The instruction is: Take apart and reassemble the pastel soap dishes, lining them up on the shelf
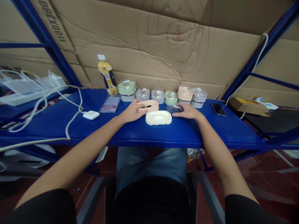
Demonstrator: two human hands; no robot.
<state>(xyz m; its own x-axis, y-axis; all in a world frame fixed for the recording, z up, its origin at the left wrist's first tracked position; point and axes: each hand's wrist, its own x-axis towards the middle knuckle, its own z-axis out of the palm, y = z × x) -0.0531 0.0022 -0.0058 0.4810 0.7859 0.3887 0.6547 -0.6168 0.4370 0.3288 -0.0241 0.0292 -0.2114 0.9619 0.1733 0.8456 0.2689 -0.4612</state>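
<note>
My left hand [134, 111] grips the left end of a peach oval plastic piece [153, 105] with a dark slot in it, thumb in front and fingers over the top. My right hand [188, 111] has its thumb and fingers around the right side of a clear plastic cover [172, 109] lying on the blue table. Between my hands, nearer to me, a cream oval tray-like piece [158, 118] lies on the table with a raised bar in its middle. The underside of the peach piece is hidden.
Lidded boxes stand along the back: green [126, 87], grey [143, 93], peach [185, 93], several in all. A yellow-labelled bottle [107, 74], a white earphone case [91, 115] and white cables [80, 99] are left. A phone [218, 109] and an open carton [249, 106] are right.
</note>
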